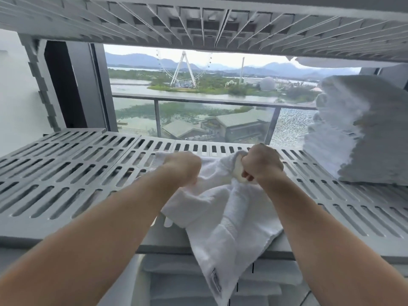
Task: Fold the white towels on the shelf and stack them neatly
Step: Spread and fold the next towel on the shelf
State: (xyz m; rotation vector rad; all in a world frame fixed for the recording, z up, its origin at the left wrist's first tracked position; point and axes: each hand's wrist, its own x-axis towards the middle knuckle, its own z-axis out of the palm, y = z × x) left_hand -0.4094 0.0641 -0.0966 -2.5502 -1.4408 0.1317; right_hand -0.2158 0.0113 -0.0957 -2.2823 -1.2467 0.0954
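A white towel [223,215] lies bunched on the grey slotted shelf [72,173] and hangs over its front edge, a label near its lowest corner. My left hand [183,166] is closed on the towel's upper left part. My right hand [261,162] is a fist gripping a gathered fold of the same towel. On the shelf's right end stands a tall stack of folded white towels [362,131].
Another slotted shelf [198,23] hangs close overhead. Below the front edge, more folded white towels [198,283] lie on a lower level. A grey upright [42,85] stands at the back left. Behind the shelf is a window with a balcony rail.
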